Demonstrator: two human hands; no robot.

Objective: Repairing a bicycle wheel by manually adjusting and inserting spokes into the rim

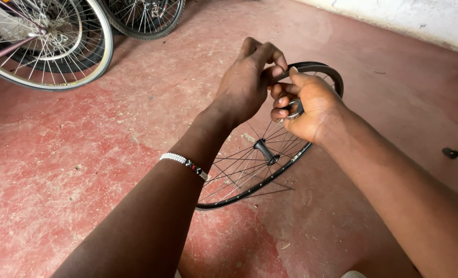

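A black spoked bicycle wheel rim (270, 177) with a dark hub (266, 151) stands tilted under my arms on the red floor. My left hand (247, 80) is closed over the rim's top, fingers pinched at its edge. My right hand (306, 105) grips a small round silver tool (293, 109) pressed among the spokes just below the rim. The two hands touch each other at the fingertips. A white beaded bracelet (184, 163) sits on my left wrist.
A bicycle wheel with a silver rim (54, 46) stands at the top left, with a second tyred wheel (146, 18) behind it. A white wall (419, 18) runs along the top right. A dark metal part (457, 153) lies on the floor at the right edge.
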